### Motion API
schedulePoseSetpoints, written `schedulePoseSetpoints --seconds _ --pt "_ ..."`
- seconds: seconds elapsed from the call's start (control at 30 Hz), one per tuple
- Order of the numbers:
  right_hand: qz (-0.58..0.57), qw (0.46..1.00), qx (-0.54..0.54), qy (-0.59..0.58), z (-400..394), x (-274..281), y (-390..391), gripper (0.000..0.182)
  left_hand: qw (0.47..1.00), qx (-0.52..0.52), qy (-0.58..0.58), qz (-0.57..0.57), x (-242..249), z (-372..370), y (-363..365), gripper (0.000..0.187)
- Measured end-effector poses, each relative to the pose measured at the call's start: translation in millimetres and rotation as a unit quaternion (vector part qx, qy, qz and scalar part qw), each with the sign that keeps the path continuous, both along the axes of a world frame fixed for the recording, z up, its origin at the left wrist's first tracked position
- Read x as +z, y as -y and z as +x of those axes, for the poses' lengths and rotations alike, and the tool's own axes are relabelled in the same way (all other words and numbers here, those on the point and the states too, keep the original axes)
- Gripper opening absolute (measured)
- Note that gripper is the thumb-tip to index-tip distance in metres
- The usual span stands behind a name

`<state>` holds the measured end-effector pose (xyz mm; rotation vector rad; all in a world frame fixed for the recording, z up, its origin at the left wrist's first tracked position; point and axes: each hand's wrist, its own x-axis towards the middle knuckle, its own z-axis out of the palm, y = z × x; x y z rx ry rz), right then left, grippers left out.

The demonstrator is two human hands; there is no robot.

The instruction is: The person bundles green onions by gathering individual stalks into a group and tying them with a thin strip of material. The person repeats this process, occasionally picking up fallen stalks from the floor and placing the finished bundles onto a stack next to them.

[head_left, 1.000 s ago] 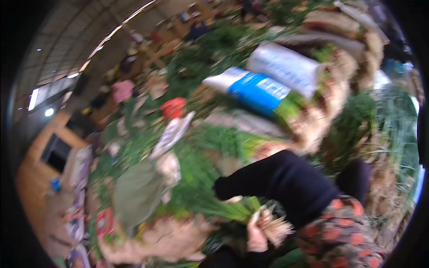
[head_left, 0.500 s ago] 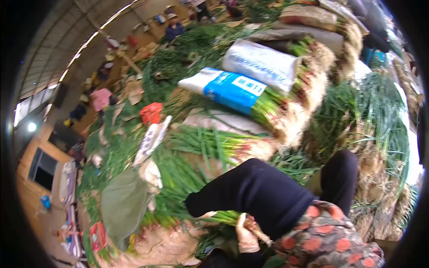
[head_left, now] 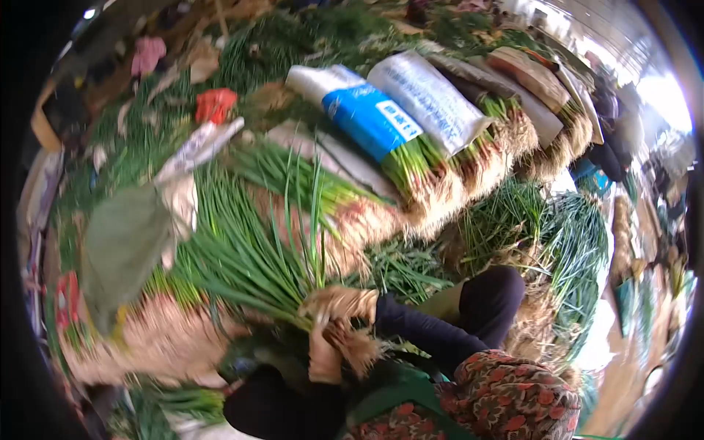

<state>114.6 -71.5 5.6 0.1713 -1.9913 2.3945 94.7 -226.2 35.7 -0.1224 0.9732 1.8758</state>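
Both my hands, in pale tan gloves, are closed around one bunch of green onions point(head_left: 253, 275) in front of my body. Its long green leaves fan out to the upper left, and its brown roots hang at the lower right. My right hand point(head_left: 339, 302) wraps the stem end from above, its dark sleeve reaching in from the right. Below it, my left hand point(head_left: 323, 356) grips the same stems close to the roots. Some fingers are hidden by the bunch. Beyond the hands lies a row of green onions with pale roots point(head_left: 367, 220).
Bundles in a blue and white wrapper point(head_left: 374, 114) and a white printed wrapper point(head_left: 429, 99) lie ahead. A grey-green cloth point(head_left: 125, 238) and a red plastic bag point(head_left: 215, 105) are to the left. Loose onions point(head_left: 513, 224) lie at the right, beyond my knee point(head_left: 495, 290).
My right hand has come back from the pile on the left to the bunch, which now has many more leaves. The left hand keeps its grip. The view has turned.
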Motion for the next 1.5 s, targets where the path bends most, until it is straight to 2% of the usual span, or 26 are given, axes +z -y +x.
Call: schedulePoseSetpoints --seconds 0.03,0.07,0.1,0.13,0.2,0.23,0.3,0.33,0.37,0.4,0.47,0.5,0.53,0.57,0.6,0.67,0.73,0.77,0.8,0.83,0.9,1.07,1.2,1.23,1.33,1.5 --pt "-0.058 0.992 -0.062 0.092 18 16 -3 0.027 0.999 0.003 0.002 -0.052 21 -1 -4 0.021" --pt "-0.110 0.967 -0.145 0.178 42 30 -10 0.027 0.997 -0.010 0.055 0.044 -16 -3 -10 0.020" --pt "-0.082 0.943 -0.211 0.245 50 5 -17 0.026 0.996 0.012 0.085 -0.018 3 -1 -17 0.019" --pt "-0.032 0.928 -0.265 0.261 67 36 -11 0.025 0.998 -0.011 0.015 -0.057 8 -4 -13 0.023" --pt "0.182 0.926 -0.234 0.234 96 16 -30 0.023 0.998 0.000 0.034 -0.053 31 11 -32 0.031" --pt "0.489 0.847 -0.189 0.086 106 -41 -41 0.023 0.997 -0.007 0.074 -0.031 48 24 -40 0.031" --pt "0.495 0.858 -0.088 0.105 100 -39 -17 0.026 0.996 -0.034 0.073 -0.030 69 21 -23 0.029" --pt "0.495 0.860 -0.037 0.113 98 -37 -2 0.029 0.995 -0.044 -0.026 -0.086 36 12 -10 0.024" --pt "0.502 0.845 0.001 0.184 95 5 -1 0.032 0.994 -0.001 -0.020 -0.104 47 25 -14 0.021" --pt "0.511 0.821 0.042 0.251 93 49 0 0.041 0.997 -0.052 0.036 -0.043 9 9 -6 0.021" --pt "0.528 0.806 0.022 0.267 87 81 -4 0.043 0.997 -0.035 0.048 -0.056 5 11 -12 0.024" --pt "0.547 0.786 0.002 0.287 82 88 -1 0.036 0.997 -0.039 0.039 -0.050 13 8 -13 0.025" --pt "0.676 0.709 0.051 0.195 83 44 1 0.029 0.997 -0.050 0.034 -0.042 7 4 -11 0.025" --pt "0.605 0.758 -0.007 0.244 80 51 7 0.024 0.996 -0.045 0.023 -0.076 7 2 -8 0.026" --pt "0.657 0.734 0.023 0.168 88 8 3 0.024 0.993 -0.052 0.020 -0.107 5 1 -5 0.026" --pt "0.526 0.808 -0.145 0.219 97 17 11 0.021 0.993 -0.034 -0.017 -0.114 -14 5 -1 0.025" --pt "0.592 0.784 -0.170 0.071 107 -9 -5 0.026 0.991 -0.006 -0.007 -0.137 -21 6 -7 0.022" --pt "0.375 0.838 -0.267 0.293 95 15 0 0.029 0.992 -0.001 -0.001 -0.123 -28 6 -12 0.021" --pt "0.271 0.865 -0.327 0.268 93 -24 -2 0.034 0.994 0.007 0.002 -0.109 -35 6 -14 0.020" --pt "0.333 0.855 -0.352 0.183 89 -52 -4 0.036 0.993 0.012 -0.025 -0.111 -49 7 -17 0.019" --pt "0.268 0.868 -0.315 0.276 62 22 18 0.046 0.987 0.033 -0.080 -0.134 -57 7 -15 0.018" --pt "0.545 0.772 -0.209 0.251 23 20 24 0.044 0.972 0.039 -0.137 -0.187 -45 5 -17 0.020" --pt "0.524 0.795 -0.233 0.200 35 -9 25 0.035 0.974 0.077 -0.119 -0.178 -44 0 -13 0.018" --pt "0.560 0.755 -0.281 0.193 42 -21 24 0.030 0.976 0.082 -0.111 -0.166 -43 -1 -11 0.018" --pt "0.402 0.813 -0.266 0.327 80 -62 -28 0.027 0.987 0.106 -0.055 -0.105 -54 4 -17 0.021" --pt "0.127 0.891 -0.287 0.328 35 8 -7 0.032 0.976 0.021 -0.120 -0.183 -45 8 -22 0.020"
